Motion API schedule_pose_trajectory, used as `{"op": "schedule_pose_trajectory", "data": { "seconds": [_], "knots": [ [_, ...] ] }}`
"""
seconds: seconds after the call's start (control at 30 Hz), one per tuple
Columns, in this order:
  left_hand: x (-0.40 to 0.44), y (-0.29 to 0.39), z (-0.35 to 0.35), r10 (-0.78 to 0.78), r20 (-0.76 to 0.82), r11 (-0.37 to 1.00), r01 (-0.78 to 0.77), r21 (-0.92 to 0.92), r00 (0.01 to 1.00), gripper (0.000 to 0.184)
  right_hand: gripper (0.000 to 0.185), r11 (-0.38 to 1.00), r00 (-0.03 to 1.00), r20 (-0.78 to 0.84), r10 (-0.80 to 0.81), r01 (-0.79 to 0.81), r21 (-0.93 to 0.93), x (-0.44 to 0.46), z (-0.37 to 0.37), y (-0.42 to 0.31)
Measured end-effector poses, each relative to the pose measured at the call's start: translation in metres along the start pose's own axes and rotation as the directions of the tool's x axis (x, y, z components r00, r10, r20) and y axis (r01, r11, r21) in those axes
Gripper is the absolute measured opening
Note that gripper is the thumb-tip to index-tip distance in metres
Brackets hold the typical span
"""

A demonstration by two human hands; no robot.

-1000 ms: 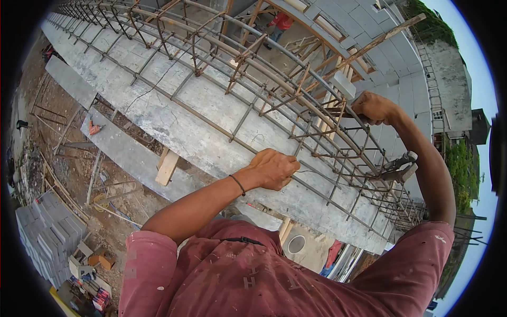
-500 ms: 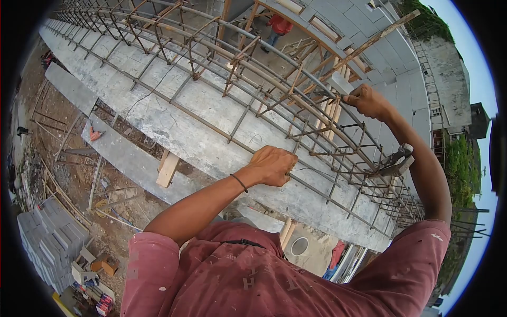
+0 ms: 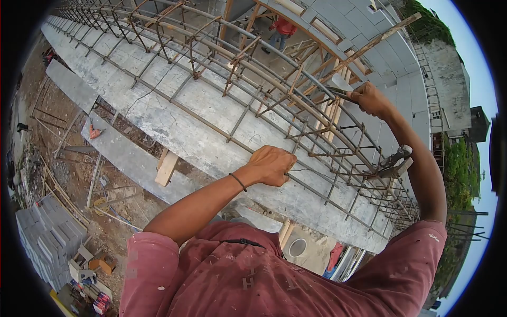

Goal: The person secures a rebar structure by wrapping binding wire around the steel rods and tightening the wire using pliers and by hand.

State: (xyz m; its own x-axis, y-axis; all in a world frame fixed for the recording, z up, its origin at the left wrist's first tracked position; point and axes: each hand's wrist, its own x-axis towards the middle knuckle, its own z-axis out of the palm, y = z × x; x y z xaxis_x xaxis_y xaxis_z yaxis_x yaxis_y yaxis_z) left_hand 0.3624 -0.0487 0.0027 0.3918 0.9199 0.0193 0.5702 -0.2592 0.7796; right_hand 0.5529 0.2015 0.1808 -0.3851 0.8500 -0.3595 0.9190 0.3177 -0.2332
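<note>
My left hand [image 3: 272, 165] is closed around a long rebar [image 3: 211, 127] at the near side of the steel cage, over the pale concrete surface [image 3: 158, 116]. A thin wire [image 3: 309, 169] runs out to the right beside this fist. Higher and to the right, my right hand [image 3: 369, 99] is closed on a slim dark hand tool [image 3: 339, 91], its tip pointing left beside the cage's upper bar [image 3: 296, 58]. My fingers cover much of the tool, so its exact kind is unclear.
The rebar cage [image 3: 232, 58] stretches to the far upper left. A grey object [image 3: 395, 158] sits on it near my right forearm. Below stand a wooden plank [image 3: 167, 168] and stacked grey blocks [image 3: 50, 232]. A person in red [image 3: 282, 25] is beyond the cage.
My right hand has shifted slightly up and right, and more of the dark tool shows, drawn away from the bar. My left hand stays nearly where it was.
</note>
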Motion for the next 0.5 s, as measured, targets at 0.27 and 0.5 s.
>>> {"op": "schedule_pose_trajectory", "data": {
  "seconds": [0.27, 0.5],
  "knots": [
    [0.002, -0.002, 0.000, 0.015, -0.001, 1.000, -0.015, 0.019, 1.000, 0.029, 0.052, 0.995, 0.990, 0.097, -0.099, 0.099, 0.001, 0.001, -0.002, -0.003],
    [0.003, -0.001, 0.001, 0.005, 0.021, 1.000, -0.005, 0.025, 1.000, 0.030, 0.053, 0.997, 0.981, 0.185, -0.055, 0.063, -0.034, 0.001, -0.002, 0.003]
  ]
}}
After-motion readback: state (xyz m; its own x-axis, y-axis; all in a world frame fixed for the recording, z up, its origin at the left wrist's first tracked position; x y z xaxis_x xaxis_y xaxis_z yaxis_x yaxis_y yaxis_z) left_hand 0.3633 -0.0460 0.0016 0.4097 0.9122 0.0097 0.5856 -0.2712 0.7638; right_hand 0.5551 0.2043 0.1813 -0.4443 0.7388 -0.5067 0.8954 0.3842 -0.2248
